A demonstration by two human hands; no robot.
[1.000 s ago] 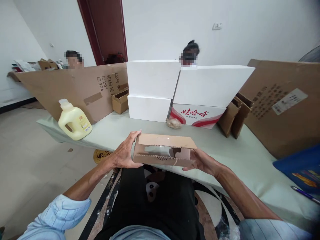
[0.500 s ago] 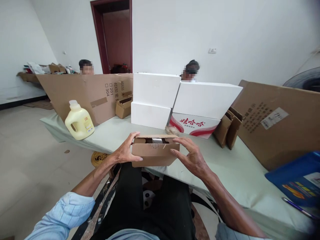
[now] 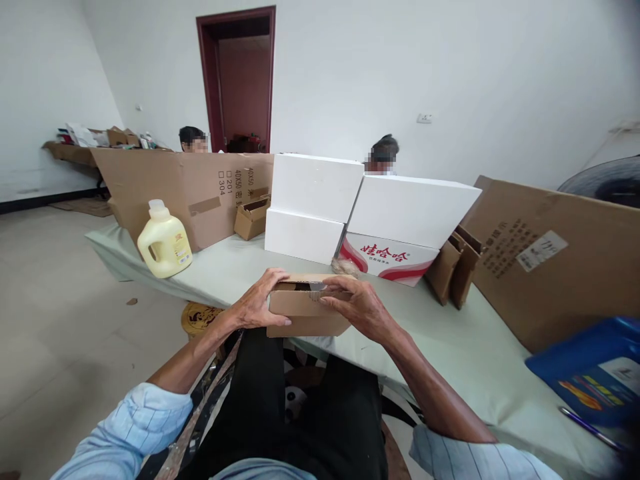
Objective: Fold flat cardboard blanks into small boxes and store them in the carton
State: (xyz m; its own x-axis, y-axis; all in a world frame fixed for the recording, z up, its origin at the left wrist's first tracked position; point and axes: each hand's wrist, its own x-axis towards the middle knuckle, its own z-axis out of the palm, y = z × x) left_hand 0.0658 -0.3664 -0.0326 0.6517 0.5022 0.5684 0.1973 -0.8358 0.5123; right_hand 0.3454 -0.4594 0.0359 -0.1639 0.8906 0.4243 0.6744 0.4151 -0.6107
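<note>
A small brown cardboard box (image 3: 306, 323) sits at the near edge of the table, right in front of me. Its top is partly raised, and through a gap I glimpse a dark, greyish inside; what lies in there I cannot make out. My left hand (image 3: 256, 301) is closed around the box's left end, thumb on the front and fingers over the back. At the right part of the top edge, my right hand (image 3: 364, 305) has its fingers over the opening and its thumb against the front panel, gripping the box there.
White boxes (image 3: 315, 190) stand stacked behind, beside a red-and-white carton (image 3: 387, 259). A yellow jug (image 3: 165, 241) is at left, and a blue jug (image 3: 595, 373) and a pen (image 3: 590, 427) are at right. Large cardboard sheets (image 3: 555, 267) border the table (image 3: 450, 347). Two people sit beyond.
My right hand has moved left along the box's top, its fingers now over the opening near the middle. The left hand keeps its hold. The view has shifted slightly.
</note>
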